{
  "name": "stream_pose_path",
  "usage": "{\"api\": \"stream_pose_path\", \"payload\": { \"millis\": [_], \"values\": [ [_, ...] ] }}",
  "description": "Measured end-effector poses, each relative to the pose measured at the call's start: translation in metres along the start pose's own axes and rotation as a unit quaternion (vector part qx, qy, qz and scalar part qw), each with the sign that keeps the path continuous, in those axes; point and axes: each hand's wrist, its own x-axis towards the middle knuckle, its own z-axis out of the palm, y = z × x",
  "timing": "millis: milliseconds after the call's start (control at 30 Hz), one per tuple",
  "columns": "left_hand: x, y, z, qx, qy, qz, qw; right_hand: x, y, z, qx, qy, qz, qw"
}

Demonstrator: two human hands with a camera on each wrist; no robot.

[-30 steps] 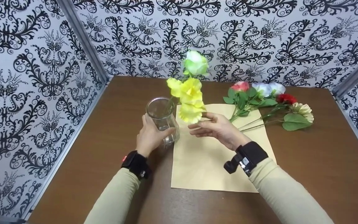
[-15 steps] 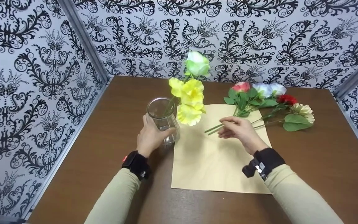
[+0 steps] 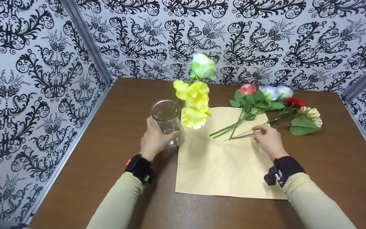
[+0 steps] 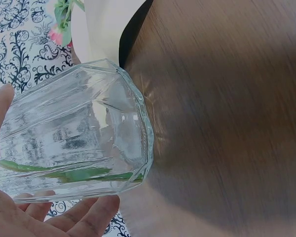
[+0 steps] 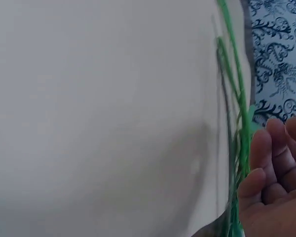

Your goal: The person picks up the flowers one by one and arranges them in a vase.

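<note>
My left hand (image 3: 154, 138) grips a clear glass vase (image 3: 165, 119) at the left edge of the paper, thumb across its front. Yellow flowers (image 3: 195, 100) and a pale green-white rose (image 3: 202, 65) lean out of it to the right. The left wrist view shows the faceted vase (image 4: 84, 133) with a green stem (image 4: 84, 174) inside. My right hand (image 3: 268, 140), fingers curled, is at the thin flower stems (image 3: 241, 136) over the paper. In the right wrist view green stems (image 5: 241, 113) run right beside the fingertips (image 5: 260, 148); I cannot tell if one is pinched.
A tan paper sheet (image 3: 221, 171) lies on the brown table (image 3: 106, 127). At the back right lie a pink flower (image 3: 247, 89), light blue flowers (image 3: 268, 93), a red flower (image 3: 294, 102) and a cream flower (image 3: 310, 115). Patterned panels (image 3: 202, 28) stand behind and at the sides.
My right hand has moved away from the yellow flowers, rightward to the stems on the paper, and its fingers have curled. My left hand has stayed on the vase.
</note>
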Motion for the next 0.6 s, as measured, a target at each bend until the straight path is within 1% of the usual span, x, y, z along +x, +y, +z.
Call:
{"api": "stream_pose_path", "payload": {
  "millis": [67, 133, 267, 467, 600],
  "values": [
    [0.000, 0.000, 0.000, 0.001, 0.001, 0.002, 1.0000, 0.001, 0.007, -0.005, -0.053, 0.004, -0.011, 0.9985],
    [0.000, 0.000, 0.000, 0.006, 0.002, 0.005, 1.0000, 0.002, 0.014, -0.010, -0.099, 0.004, -0.031, 0.9946],
    [0.001, 0.000, 0.000, 0.013, 0.000, 0.010, 0.9999, 0.003, 0.026, -0.021, -0.147, -0.011, -0.053, 0.9877],
    [0.001, 0.000, 0.000, 0.012, -0.001, 0.006, 0.9999, 0.005, 0.038, -0.031, -0.157, -0.034, -0.047, 0.9858],
    [0.001, -0.001, 0.000, 0.010, -0.001, 0.007, 0.9999, 0.005, 0.046, -0.036, -0.160, -0.046, -0.035, 0.9853]
  ]
}}
